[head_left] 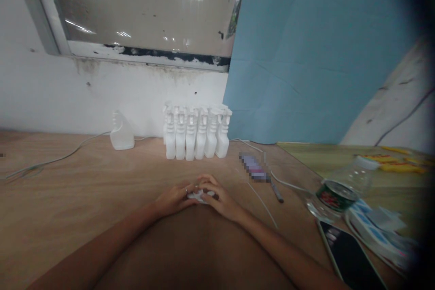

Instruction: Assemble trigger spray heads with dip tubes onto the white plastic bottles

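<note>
Close to my body, just above the wooden tabletop, my left hand [174,199] and my right hand [222,199] meet around a small white piece [200,196]. Fingers of both hands curl over it, so its exact kind cannot be made out. A ring shows on a left finger. Beyond my hands, several white spray bottles [190,140] with trigger heads stand upright, packed together against the wall. One white bottle without a visible trigger head [122,136] stands apart to the left.
Right of the spray bottles lie a blurred-out flat item [253,167] and a thin grey stick [277,191]. A clear drink bottle [336,195], a dark phone [350,253] and a white power strip [374,229] occupy the right side. A cable [61,158] crosses the left tabletop.
</note>
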The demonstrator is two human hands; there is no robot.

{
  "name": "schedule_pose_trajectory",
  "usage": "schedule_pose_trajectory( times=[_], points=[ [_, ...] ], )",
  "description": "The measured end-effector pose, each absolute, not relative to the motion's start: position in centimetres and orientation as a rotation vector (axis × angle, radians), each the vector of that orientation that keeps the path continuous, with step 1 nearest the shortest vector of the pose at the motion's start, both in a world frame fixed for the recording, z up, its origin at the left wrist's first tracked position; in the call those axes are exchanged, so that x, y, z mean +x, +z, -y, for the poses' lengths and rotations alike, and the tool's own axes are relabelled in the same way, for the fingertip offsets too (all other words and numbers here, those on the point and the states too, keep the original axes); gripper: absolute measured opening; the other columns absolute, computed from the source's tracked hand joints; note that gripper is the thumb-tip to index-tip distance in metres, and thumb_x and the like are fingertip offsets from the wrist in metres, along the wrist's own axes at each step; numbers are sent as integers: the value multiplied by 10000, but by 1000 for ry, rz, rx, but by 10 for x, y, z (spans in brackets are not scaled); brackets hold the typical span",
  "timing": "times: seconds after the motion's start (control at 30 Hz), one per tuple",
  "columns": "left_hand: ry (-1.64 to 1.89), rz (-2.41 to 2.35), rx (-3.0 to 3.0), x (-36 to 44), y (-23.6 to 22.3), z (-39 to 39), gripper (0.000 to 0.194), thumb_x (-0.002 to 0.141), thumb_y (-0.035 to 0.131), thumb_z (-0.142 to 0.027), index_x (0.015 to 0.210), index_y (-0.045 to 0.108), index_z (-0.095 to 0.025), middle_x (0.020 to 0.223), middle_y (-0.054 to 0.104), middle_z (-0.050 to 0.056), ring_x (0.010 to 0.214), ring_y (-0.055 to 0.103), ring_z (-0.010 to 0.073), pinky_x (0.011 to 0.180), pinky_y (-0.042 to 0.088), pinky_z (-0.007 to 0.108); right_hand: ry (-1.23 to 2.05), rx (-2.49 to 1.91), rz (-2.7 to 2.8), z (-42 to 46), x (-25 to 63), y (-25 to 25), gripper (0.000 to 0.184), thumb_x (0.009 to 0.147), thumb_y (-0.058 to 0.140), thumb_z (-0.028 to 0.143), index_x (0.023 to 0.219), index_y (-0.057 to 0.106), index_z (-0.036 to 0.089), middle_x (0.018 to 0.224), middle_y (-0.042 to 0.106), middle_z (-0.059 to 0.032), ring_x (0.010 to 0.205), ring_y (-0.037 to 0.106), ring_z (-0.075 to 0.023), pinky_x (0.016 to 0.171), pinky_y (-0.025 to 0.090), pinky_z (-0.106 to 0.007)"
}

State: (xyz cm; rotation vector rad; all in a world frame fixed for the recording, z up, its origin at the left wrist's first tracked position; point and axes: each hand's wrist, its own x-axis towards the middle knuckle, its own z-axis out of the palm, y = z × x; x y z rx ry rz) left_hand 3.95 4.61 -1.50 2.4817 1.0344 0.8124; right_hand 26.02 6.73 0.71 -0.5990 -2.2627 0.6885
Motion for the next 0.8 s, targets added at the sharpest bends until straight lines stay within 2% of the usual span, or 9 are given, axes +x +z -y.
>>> schedule_pose_trajectory(
  times=[0.1, 0.17, 0.27, 0.4, 0.47, 0.57, 0.63, 0.7, 0.8],
  points=[
    [787, -1127, 2450, 41, -19, -47, 259, 903, 549, -446, 1060, 575, -241, 986, 638, 33, 854, 606, 173, 742, 443, 258, 461, -942, 2191, -89, 280, 10, 235, 942, 454, 265, 1105, 611, 205, 1138, 605, -77, 1029, 589, -189, 881, 482, -297],
    [788, -1151, 2423, 41, -20, -48, 270, 888, 569, -453, 1051, 575, -237, 972, 639, 29, 831, 599, 173, 726, 440, 262, 197, -1318, 2177, -105, 298, 13, 218, 930, 450, 228, 1045, 632, 193, 1045, 652, -79, 981, 602, -201, 888, 468, -307],
    [794, -1148, 2382, 41, -21, -48, 307, 875, 587, -451, 1093, 555, -236, 991, 646, 28, 849, 605, 173, 729, 450, 259, 61, -1576, 2110, -124, 326, 15, 195, 857, 485, 118, 928, 667, 113, 1051, 650, -194, 1107, 550, -309, 983, 379, -415],
    [803, -1112, 2350, 42, -19, -48, 370, 870, 602, -434, 1184, 540, -249, 1005, 655, 25, 867, 616, 170, 737, 463, 257, 136, -1732, 2012, -136, 349, 8, 160, 772, 519, 62, 738, 674, 82, 952, 656, -279, 1066, 572, -387, 904, 395, -457],
    [825, -1084, 2366, 42, -17, -48, 366, 864, 612, -419, 1184, 558, -250, 1004, 656, 24, 869, 613, 170, 757, 464, 262, 246, -1722, 1990, -139, 349, 3, 158, 746, 531, 60, 659, 653, 109, 867, 671, -249, 991, 607, -364, 860, 412, -431],
    [830, -1075, 2408, 43, -11, -46, 337, 853, 623, -378, 1156, 584, -237, 1016, 654, 31, 895, 605, 178, 788, 460, 274, 490, -1586, 1977, -140, 339, 0, 127, 716, 563, 87, 623, 624, 150, 722, 667, -136, 822, 640, -276, 781, 440, -364],
    [813, -1083, 2408, 44, -7, -44, 322, 845, 623, -356, 1142, 597, -234, 1007, 652, 33, 891, 603, 181, 784, 458, 278, 685, -1440, 1947, -138, 329, 1, 74, 726, 581, 148, 754, 647, 167, 662, 645, -53, 686, 623, -209, 685, 457, -312],
    [811, -1078, 2379, 46, -5, -42, 321, 839, 619, -350, 1139, 606, -237, 985, 653, 30, 869, 601, 179, 764, 454, 275, 860, -1288, 1880, -133, 320, 5, 194, 771, 573, 250, 947, 635, 197, 672, 632, -4, 601, 588, -163, 599, 455, -274],
    [829, -1062, 2318, 47, -8, -41, 319, 833, 616, -349, 1128, 605, -231, 959, 659, 24, 827, 601, 174, 722, 451, 266, 1033, -1105, 1767, -126, 311, 16, 304, 825, 531, 409, 1056, 611, 230, 805, 649, -13, 645, 594, -140, 606, 478, -267]
  ],
)
